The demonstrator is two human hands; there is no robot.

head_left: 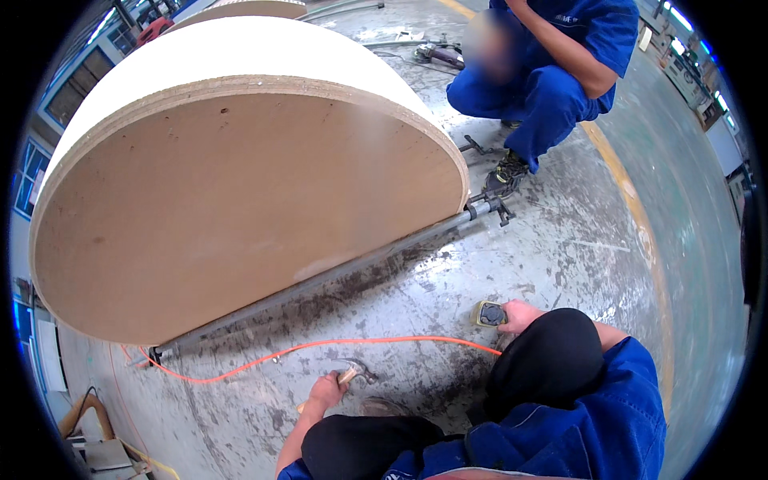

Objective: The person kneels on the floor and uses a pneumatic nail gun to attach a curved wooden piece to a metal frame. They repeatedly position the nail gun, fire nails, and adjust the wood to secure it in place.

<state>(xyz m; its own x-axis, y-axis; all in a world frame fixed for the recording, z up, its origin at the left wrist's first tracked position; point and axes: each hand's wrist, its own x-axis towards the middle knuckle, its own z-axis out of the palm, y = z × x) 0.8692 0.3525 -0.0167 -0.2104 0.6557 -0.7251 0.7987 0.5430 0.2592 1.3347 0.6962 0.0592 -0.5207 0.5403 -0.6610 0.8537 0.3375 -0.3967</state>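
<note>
The person's left hand [326, 390] is closed around the wooden handle of a hammer [350, 374], whose dark metal head points away to the right, just above the floor [568, 256]. The right hand [522, 315] grips a yellow and black tool [490, 314], out past the right knee; its rounded end faces up, and the rest of its shape is hard to make out. An orange hose [360, 341] runs along the floor in front of both hands and passes out of sight at the right knee. Beyond it stands a big half-round wooden piece [240, 208], with a brown flat face, layered edges and a white curved top. A long metal clamp [352, 266] lies along its straight lower edge. On the far right side of the piece, a co-worker [552, 88] in blue crouches, one shoe [504, 172] near the clamp's end, with a grinder [440, 55] on the floor close by.
</note>
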